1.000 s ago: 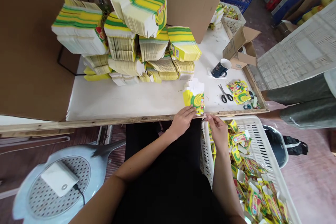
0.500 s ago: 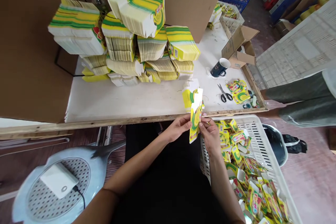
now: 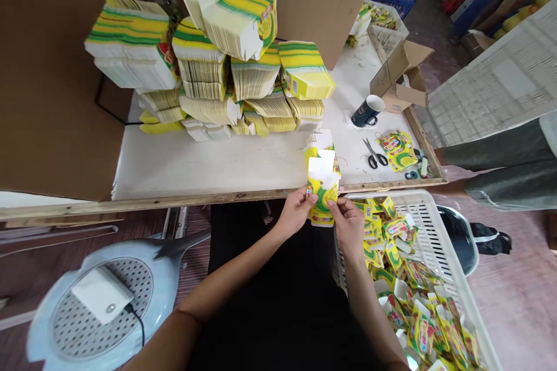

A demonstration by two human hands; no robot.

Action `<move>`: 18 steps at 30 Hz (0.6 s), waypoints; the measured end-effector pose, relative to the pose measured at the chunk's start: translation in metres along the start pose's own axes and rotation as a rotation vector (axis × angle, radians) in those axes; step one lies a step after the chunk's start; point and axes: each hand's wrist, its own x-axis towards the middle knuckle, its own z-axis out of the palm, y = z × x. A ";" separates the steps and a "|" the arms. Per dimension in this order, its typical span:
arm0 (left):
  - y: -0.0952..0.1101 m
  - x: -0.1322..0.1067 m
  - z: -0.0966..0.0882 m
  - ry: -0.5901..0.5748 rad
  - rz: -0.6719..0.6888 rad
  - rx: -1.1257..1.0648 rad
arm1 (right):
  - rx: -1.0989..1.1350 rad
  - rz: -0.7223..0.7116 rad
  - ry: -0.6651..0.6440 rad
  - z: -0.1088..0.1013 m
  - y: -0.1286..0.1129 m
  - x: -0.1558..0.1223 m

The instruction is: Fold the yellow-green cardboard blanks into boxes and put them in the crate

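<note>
Between both hands is a small yellow-green carton (image 3: 322,194), its white end flaps pointing away from me. My left hand (image 3: 295,211) pinches its left edge with thumb and fingers. On the right edge, my right hand (image 3: 348,221) grips it, thumb on the printed face. Just beyond, partly hidden by this carton, a small pile of flat cartons (image 3: 312,148) lies at the table's front. Large bundles of flat cartons (image 3: 243,78) are piled at the back of the white table (image 3: 209,168). Below my right forearm, a white plastic crate (image 3: 429,214) holds many formed cartons (image 3: 420,324).
Scissors (image 3: 374,153), a dark mug (image 3: 368,111), flattened cartons (image 3: 397,149) and an open cardboard box (image 3: 400,84) stand to the right. At lower left is a grey-blue stool (image 3: 167,278) with a white device (image 3: 102,294). A person's leg (image 3: 513,165) shows at right.
The carton, seen narrow and edge-on before, now shows its broad printed face and white flaps. Both hands keep hold of it. The view has shifted slightly.
</note>
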 end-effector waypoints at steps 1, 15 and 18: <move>0.001 -0.002 0.001 0.052 0.033 0.053 | -0.021 -0.024 0.012 0.001 0.000 0.000; 0.017 -0.012 -0.007 -0.251 -0.061 0.186 | -0.271 -0.258 -0.191 -0.030 -0.025 0.016; 0.017 -0.013 -0.005 -0.267 -0.096 0.140 | -0.249 -0.289 -0.154 -0.029 -0.022 0.017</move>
